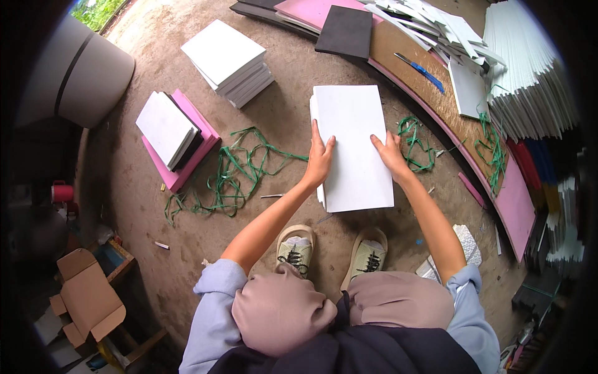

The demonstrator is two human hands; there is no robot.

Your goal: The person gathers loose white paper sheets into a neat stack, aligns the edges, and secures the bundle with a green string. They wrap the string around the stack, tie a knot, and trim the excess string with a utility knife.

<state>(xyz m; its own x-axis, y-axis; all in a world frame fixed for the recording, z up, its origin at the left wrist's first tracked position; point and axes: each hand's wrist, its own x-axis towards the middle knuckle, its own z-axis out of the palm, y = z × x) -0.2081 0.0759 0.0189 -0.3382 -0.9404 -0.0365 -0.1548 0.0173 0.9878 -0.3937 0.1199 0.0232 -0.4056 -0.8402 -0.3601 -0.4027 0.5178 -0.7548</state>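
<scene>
A stack of white rectangular sheets (355, 168) stands on the floor in front of my feet. My left hand (321, 156) grips its left side, thumb on the top sheet and fingers down along the edge. On the opposite side, my right hand (391, 153) holds the stack the same way, its thumb over the top. Some sheet edges stick out unevenly at the left. Tangled green plastic strapping (233, 177) lies left of the stack, one strand reaching toward it. More green strapping (416, 146) lies just beyond my right hand.
Left are a taller white stack (224, 53) and a pile of white, black and pink sheets (168, 134). At right, a long board (423, 81) bears a blue cutter knife (420, 71), a black sheet (344, 31) and white offcuts (436, 25). An open cardboard box (90, 293) sits lower left.
</scene>
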